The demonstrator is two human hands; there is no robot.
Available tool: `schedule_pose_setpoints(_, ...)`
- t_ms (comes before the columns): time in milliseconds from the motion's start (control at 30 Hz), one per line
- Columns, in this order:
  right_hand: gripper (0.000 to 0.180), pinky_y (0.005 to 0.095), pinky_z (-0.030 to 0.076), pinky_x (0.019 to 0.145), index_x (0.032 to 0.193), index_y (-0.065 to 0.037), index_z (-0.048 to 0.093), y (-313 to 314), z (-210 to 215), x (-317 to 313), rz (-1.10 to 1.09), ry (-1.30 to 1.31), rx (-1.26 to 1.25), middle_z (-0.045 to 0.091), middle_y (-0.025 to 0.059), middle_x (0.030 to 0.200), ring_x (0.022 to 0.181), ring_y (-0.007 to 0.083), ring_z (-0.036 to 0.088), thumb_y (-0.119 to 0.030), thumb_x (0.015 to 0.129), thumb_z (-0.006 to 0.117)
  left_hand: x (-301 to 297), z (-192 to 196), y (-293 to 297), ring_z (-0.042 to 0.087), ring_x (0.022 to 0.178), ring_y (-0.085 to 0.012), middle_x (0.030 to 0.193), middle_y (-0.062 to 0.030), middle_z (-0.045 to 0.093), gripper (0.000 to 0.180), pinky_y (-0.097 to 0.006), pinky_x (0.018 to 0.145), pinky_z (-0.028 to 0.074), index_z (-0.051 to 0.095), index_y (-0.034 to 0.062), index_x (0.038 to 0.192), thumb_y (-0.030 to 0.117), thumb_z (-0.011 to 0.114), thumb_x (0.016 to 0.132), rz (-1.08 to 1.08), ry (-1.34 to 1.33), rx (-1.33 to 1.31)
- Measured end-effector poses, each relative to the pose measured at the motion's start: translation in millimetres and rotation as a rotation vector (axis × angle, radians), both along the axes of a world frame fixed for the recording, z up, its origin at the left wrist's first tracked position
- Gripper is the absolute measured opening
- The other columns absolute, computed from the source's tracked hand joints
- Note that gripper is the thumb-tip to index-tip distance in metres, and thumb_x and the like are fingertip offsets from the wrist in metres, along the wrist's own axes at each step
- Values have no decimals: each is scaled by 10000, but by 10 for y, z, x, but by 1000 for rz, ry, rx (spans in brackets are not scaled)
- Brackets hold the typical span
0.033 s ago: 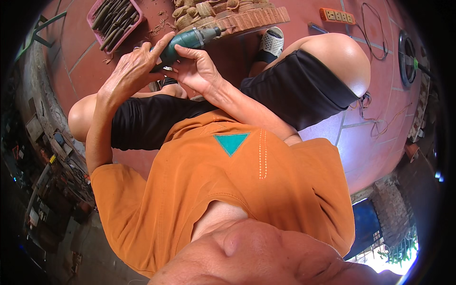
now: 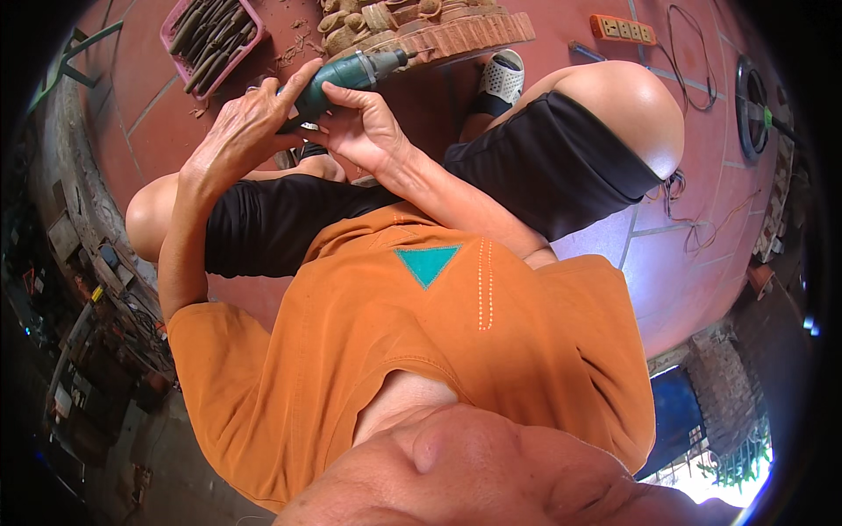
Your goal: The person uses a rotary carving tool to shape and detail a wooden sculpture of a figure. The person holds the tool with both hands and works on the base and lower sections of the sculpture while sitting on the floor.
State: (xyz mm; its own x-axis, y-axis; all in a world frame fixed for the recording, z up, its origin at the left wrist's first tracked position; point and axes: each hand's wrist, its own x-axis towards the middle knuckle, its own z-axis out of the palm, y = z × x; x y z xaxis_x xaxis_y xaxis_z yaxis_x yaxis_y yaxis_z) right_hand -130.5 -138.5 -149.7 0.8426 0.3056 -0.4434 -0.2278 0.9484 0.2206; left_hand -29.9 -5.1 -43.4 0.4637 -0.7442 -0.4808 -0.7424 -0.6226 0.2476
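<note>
Fingers of your left hand [image 2: 241, 131] curl closed around the green rotary tool [image 2: 338, 79], gripping its body from the left. Your right hand [image 2: 364, 127] pinches the tool from below, thumb and fingers narrowed on it. Both forearms rise from your lap, elbows bent. The tool's tip points at the carved wooden piece [image 2: 430, 26] on the red tiled floor [image 2: 140, 114], near a pink tray [image 2: 210, 35] of chisels.

Both arms are reaching forward from the orange sleeves, bare, elbows bent, the forearms converging up ahead of the chest. The left hand [image 2: 241, 131] is curling over, knuckles up, thumb stretching forward along the top. The right hand [image 2: 364, 127] is sitting just beside it, touching, fingers wrapping closed and thumb pressing in. Both wrists are cocking slightly inward. The knees are spreading wide either side.
</note>
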Motion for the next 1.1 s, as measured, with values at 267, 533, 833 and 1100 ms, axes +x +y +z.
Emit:
schedule_pose_setpoints(267,322,567,499,952,1165,-60,592,-5,-3,44,-2,-14,-22,631,98,1097,1054,253,627,-77,869,720,18,-28,7,667,874,-325,931,-148,610,1013,-436,736,541,256,264,1573,167,826,741,2,-29,-1)
schedule_pose_setpoints(533,335,574,501,950,1164,-69,589,-2,-66,79,-5,-35,-26,626,84,1087,1058,243,622,-77,861,732,31,-47,7,666,874,-323,926,-147,604,1005,-436,728,541,260,264,1571,183,827,745,11,-40,-4)
schedule_pose_setpoints(833,344,585,502,948,1165,-68,584,-14,-55,84,-8,-42,-33,622,92,1082,1046,248,628,-77,856,736,38,-46,12,660,861,-317,907,-138,595,1003,-434,725,533,258,263,1572,189,825,747,5,-44,-13)
schedule_pose_setpoints(1100,342,594,499,944,1160,-74,584,-8,-63,91,-13,-51,-43,620,95,1086,1048,247,629,-82,855,738,39,-41,4,663,866,-318,915,-139,603,999,-436,731,534,256,265,1572,196,823,752,11,-47,-6)
